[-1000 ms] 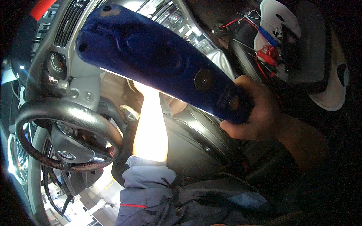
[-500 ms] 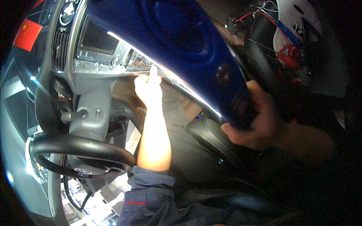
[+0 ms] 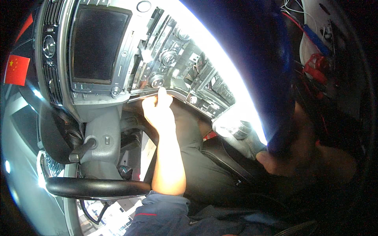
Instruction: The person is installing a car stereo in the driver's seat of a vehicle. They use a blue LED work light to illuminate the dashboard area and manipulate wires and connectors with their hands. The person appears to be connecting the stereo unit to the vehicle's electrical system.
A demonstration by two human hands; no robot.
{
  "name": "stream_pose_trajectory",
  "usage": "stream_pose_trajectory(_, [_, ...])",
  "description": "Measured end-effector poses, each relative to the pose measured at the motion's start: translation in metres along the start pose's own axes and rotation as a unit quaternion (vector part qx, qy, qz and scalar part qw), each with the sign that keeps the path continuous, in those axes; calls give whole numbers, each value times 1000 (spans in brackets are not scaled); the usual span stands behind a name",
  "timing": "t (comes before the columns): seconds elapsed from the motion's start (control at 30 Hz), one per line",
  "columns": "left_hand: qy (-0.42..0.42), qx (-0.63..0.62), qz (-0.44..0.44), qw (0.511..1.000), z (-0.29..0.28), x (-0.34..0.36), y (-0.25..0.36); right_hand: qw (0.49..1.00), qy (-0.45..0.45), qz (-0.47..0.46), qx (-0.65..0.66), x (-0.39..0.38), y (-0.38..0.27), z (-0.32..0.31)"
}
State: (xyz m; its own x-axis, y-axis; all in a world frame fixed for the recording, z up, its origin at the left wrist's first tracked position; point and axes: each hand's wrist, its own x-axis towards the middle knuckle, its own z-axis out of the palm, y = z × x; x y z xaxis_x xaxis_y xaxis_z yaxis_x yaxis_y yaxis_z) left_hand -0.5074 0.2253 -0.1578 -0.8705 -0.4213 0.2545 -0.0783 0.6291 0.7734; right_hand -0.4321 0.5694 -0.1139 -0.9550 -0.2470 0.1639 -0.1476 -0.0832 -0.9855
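Observation:
My right hand (image 3: 281, 155) is closed round the end of a long dark-blue work lamp (image 3: 260, 47), whose lit strip glares over the centre console. My left hand (image 3: 159, 112), washed out by that light, reaches to the lower edge of the climate control panel (image 3: 168, 59). One finger points up just below the lowest knob (image 3: 156, 80) and the others curl at the trim; whether they grip anything is hidden by glare. Above the hand, the console shows exposed openings and slots (image 3: 210, 82) beside a gear lever boot (image 3: 248, 141).
A large dark display (image 3: 98, 43) and air vents (image 3: 52, 78) are at upper left, with a small red flag (image 3: 16, 70) beyond. The steering wheel (image 3: 98, 187) crosses below. At right, red and blue wired tools (image 3: 315, 65) lie on a light seat pad (image 3: 323, 17).
The lamp has moved right and turned, exposing the console and lighting it. My left hand, partly behind the lamp earlier, now shows at the panel's lower edge. The view has shifted toward the dashboard.

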Motion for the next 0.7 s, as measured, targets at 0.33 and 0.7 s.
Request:
stream_pose_trajectory(0.33, [48, 48, 19, 997, 5, 4, 0, 1000, 12, -11, -17, -2, -1, 7])
stream_pose_trajectory(0.7, [31, -60, -30, 997, 2, 4, -11, 999, -14, 10, 37, -3, 0, 11])
